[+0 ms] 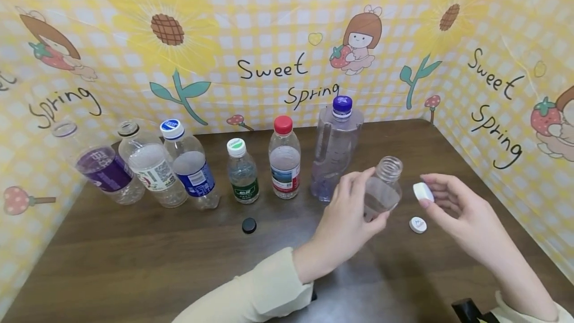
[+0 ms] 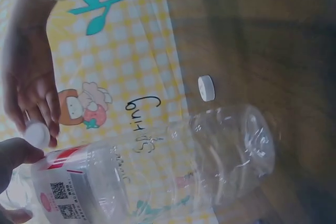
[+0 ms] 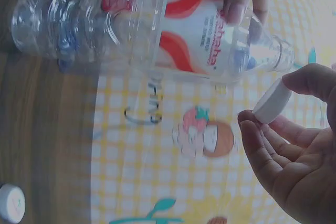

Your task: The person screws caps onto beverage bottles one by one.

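Note:
A clear plastic bottle [image 1: 384, 194] with an open threaded mouth is gripped round its upper body by my left hand [image 1: 343, 221]. Its red-and-white label [image 3: 191, 32] shows in the right wrist view. The bottle stands upright, leaning slightly, in the head view. Just right of its mouth, my right hand [image 1: 468, 213] pinches a white cap [image 1: 423, 192] between thumb and fingers. That cap [image 3: 273, 102] is tilted and apart from the bottle neck. Below it, a second white cap [image 1: 418, 225] lies on the table.
Capped bottles on the table are a large one with a purple cap [image 1: 342, 106], a red-capped one [image 1: 284, 168], a small green-labelled one [image 1: 243, 176] and a blue-labelled one [image 1: 193, 168]. At left stand uncapped purple-labelled [image 1: 103, 168] and white-labelled [image 1: 150, 166] bottles. A black cap [image 1: 249, 225] lies in front.

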Tool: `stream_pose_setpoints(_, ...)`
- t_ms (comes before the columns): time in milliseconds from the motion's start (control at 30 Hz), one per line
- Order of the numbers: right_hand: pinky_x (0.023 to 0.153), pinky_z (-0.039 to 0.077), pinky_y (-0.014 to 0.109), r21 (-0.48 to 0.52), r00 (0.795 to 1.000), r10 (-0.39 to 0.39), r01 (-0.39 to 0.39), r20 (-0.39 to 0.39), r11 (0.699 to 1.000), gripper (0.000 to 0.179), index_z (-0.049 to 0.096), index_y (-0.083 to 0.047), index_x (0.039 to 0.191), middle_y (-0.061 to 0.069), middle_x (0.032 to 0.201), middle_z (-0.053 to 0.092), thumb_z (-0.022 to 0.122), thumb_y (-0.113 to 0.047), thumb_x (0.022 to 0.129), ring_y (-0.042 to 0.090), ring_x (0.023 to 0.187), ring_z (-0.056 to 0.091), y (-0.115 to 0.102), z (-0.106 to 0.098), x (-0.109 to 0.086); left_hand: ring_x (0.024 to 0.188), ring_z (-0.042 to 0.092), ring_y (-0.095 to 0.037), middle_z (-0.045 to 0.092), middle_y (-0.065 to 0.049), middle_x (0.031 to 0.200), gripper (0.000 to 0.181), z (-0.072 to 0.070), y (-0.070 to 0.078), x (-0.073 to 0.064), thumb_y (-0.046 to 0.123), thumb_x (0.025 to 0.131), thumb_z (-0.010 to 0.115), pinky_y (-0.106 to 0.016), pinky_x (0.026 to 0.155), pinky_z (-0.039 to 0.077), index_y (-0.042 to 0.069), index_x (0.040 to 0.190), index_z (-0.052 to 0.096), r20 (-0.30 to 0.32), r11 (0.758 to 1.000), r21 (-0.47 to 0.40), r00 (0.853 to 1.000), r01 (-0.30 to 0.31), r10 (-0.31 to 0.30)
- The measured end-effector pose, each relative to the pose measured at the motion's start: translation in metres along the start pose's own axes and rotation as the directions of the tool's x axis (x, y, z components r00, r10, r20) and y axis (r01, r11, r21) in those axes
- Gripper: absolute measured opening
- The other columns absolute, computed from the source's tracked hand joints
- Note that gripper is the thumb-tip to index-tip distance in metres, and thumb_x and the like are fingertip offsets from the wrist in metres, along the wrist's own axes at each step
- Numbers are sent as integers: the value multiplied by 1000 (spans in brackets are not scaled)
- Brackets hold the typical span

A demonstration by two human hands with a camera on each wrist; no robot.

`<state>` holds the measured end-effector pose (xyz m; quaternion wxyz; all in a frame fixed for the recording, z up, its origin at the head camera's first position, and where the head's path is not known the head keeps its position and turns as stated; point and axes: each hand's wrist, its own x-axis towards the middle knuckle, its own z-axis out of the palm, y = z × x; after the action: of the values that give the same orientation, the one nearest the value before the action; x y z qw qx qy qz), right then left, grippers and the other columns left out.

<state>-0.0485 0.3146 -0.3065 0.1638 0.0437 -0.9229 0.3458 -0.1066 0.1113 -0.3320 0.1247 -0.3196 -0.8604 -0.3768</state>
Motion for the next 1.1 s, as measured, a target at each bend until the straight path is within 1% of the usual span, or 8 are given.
stream_pose_setpoints(33,81,41,-3,7,1000,-18,18,3,1000,41,54,-10,129,-32,106,54,65,-9,90,-18,96,51,-5,3,2,113,55,-20,50,-8,127,73,-6,-2,-5,30,80,76,-31,83,56,14,140,38,5,1000,-13,1000,9,-9)
stream_pose_setpoints(167,82,42,-1,25,995,-103,103,3,994,42,58,-13,128,-11,110,62,66,-5,87,-16,95,53,-23,11,10,117,53,-22,48,-9,129,73,-27,-11,-21,26,80,76,-37,94,53,13,141,37,51,995,-84,998,49,-45)
stream_pose_setpoints(267,82,43,0,18,987,-160,160,-4,987,39,62,-12,123,2,108,66,68,-2,85,-15,94,54,-36,17,15,118,52,-23,47,-10,130,74,-39,-18,-31,24,80,76,-39,98,51,14,141,36,64,992,-114,997,54,-47)
stream_pose_setpoints(400,82,47,7,-13,974,-225,226,17,974,37,62,-12,122,2,105,67,69,-6,86,-6,91,58,-55,25,24,117,53,-24,47,-11,129,75,-49,-28,-42,20,78,78,-39,97,51,12,140,35,30,993,-104,998,52,-49)
stream_pose_setpoints(567,79,55,26,-31,949,-309,312,65,950,35,61,-10,123,1,107,67,66,-9,88,7,87,62,-81,32,37,117,54,-24,47,-10,131,79,-59,-38,-54,20,77,79,-39,98,51,13,142,34,35,983,-124,991,132,-129)
stream_pose_setpoints(733,80,55,31,-14,900,-414,420,137,907,35,60,-7,122,4,114,66,66,-5,88,10,93,63,-96,35,48,119,53,-24,45,-11,133,78,-65,-46,-62,18,78,79,-41,99,50,12,142,35,43,983,-132,991,131,-126)
stream_pose_setpoints(900,78,55,29,-18,847,-493,506,200,862,34,62,-10,120,1,109,64,67,-6,87,8,93,60,-100,38,54,119,54,-24,44,-11,135,79,-68,-50,-63,18,77,79,-41,98,51,12,142,36,66,985,-142,994,94,-85)
stream_pose_setpoints(1100,83,54,32,15,799,-538,556,269,831,35,63,-11,121,0,112,63,62,1,88,10,101,61,-104,38,59,115,56,-21,46,-10,133,78,-69,-55,-62,17,76,79,-39,94,53,12,141,37,63,989,-139,997,44,-35)
